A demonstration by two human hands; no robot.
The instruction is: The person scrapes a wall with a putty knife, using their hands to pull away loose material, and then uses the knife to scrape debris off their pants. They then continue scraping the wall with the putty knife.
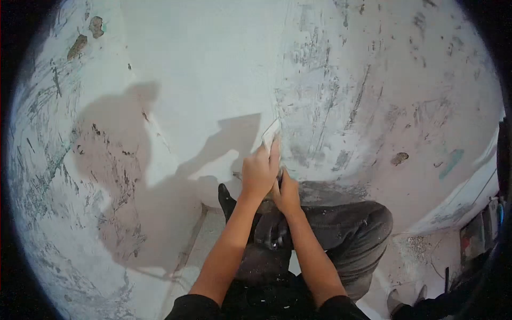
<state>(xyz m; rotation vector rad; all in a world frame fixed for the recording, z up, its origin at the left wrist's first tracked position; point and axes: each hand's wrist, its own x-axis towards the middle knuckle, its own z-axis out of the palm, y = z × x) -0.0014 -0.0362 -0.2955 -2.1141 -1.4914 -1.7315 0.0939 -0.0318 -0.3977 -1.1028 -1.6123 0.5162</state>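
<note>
My left hand (258,172) is raised in front of the wall (213,64), its fingers closed round a pale, flat-bladed scraper (271,134) whose blade points up at the wall's corner line. Just below and to the right, my right hand (287,191) is closed round a dark handle, partly hidden by the fingers; what it belongs to is unclear. The two hands are close together. Smooth white plaster lies left of the blade, and a patchy, grey-streaked surface lies right of it.
My bent leg in dark trousers (346,221) is beneath my arms. Another person's feet (394,301) show at the lower right, near dark objects (482,229) along the edge. Speckled debris (416,250) lies on the floor. Shadows fall on the left wall.
</note>
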